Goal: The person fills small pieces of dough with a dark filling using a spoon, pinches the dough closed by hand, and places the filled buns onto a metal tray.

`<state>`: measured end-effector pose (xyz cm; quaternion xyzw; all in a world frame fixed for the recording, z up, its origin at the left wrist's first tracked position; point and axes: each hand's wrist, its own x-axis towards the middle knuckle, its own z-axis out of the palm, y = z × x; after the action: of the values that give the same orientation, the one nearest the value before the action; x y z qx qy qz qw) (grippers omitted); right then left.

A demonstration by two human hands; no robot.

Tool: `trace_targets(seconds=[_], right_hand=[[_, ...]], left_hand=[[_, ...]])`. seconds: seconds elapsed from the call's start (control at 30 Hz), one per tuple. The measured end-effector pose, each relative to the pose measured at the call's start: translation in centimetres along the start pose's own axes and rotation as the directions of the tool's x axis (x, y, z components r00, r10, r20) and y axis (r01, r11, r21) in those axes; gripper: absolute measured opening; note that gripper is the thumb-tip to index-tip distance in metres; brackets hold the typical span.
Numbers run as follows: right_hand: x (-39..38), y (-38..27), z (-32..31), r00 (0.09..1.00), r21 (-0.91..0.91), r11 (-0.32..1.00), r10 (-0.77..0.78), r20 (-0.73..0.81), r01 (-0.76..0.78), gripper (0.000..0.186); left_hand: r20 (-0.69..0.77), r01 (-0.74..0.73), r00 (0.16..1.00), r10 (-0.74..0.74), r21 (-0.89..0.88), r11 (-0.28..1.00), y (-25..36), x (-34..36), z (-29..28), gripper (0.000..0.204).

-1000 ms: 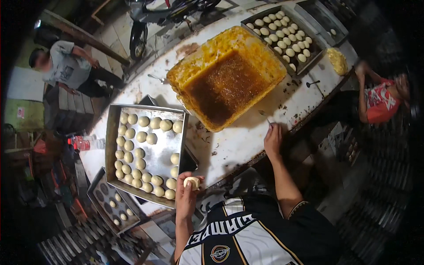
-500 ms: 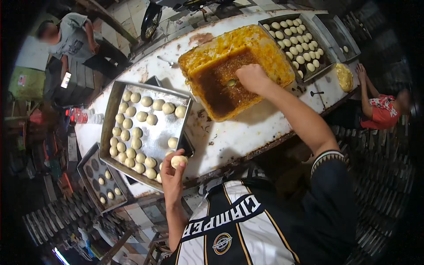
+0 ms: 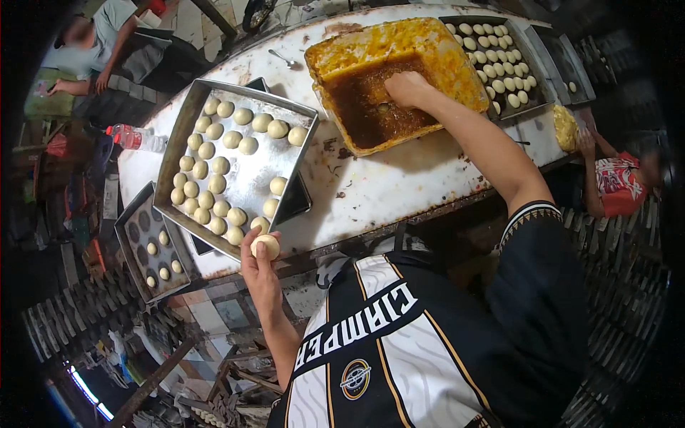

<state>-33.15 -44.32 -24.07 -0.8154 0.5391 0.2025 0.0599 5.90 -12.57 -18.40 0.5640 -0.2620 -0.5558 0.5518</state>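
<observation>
Cream-coloured, the ball sits in the left grip, whose fingers close round its far side while the thumb lies over its near face; whether the ball is whole or hollowed cannot be told. Just beyond and left of that grip stretches the tray, with a near corner close beside the fingers, though contact is unclear. Its balls crowd the left side and the far edge, and a few run along the edge nearest the left grip; between them bare metal shows, so this tray looks well on but not full, and the held ball has yet to be set down anywhere. Farther left of the left grip, the welled tray has only a few balls in it and many bare rounds. Up and right, the right grip is inside the basin, curled into a fist, seemingly round the spoon, whose bowl shows faintly below it; the handle is hidden. Brown paste spreads beneath that grip, deep enough to cover much of the basin's floor, so plenty seems left to use. Right of the right grip, the dark tray bears neat rows and looks nearly complete, while near its outer corner a yellow lump rests on the bench, apparently unportioned.
</observation>
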Motion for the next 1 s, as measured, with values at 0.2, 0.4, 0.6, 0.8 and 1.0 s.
trace_targets(seconds=[0.2, 0.4, 0.6, 0.8, 1.0], right_hand=[[1.0, -0.5, -3.2, 1.0, 0.072, 0.997, 0.005, -0.001, -0.005, 0.047], [-3.4, 4.5, 1.9, 0.994, 0.389, 0.921, 0.068, -0.088, -0.029, 0.031], [-12.0, 1.3, -1.3, 0.915, 0.717, 0.697, 0.299, -0.272, -0.015, 0.026], [-16.8, -8.6, -3.9, 0.651, 0.882, 0.323, 0.595, -0.472, 0.344, 0.024], [-16.9, -7.3, -5.1, 0.237, 0.676, 0.7, 0.633, -0.737, 0.23, 0.023]], left_hand=[[0.028, -0.075, 0.997, 0.072, 0.099, 0.992, 2.4, -2.2, -0.3, 0.027], [0.172, -0.146, 0.982, 0.073, 0.46, 0.876, 1.3, 1.0, 1.5, 0.027], [0.433, -0.367, 0.889, 0.149, 0.478, 0.798, 0.7, 5.3, 9.1, 0.029], [0.49, -0.283, 0.86, 0.142, 0.227, 0.932, -0.4, 7.9, 20.0, 0.024], [0.364, -0.146, 0.92, 0.145, -0.025, 0.989, -1.7, 3.8, 28.2, 0.024]])
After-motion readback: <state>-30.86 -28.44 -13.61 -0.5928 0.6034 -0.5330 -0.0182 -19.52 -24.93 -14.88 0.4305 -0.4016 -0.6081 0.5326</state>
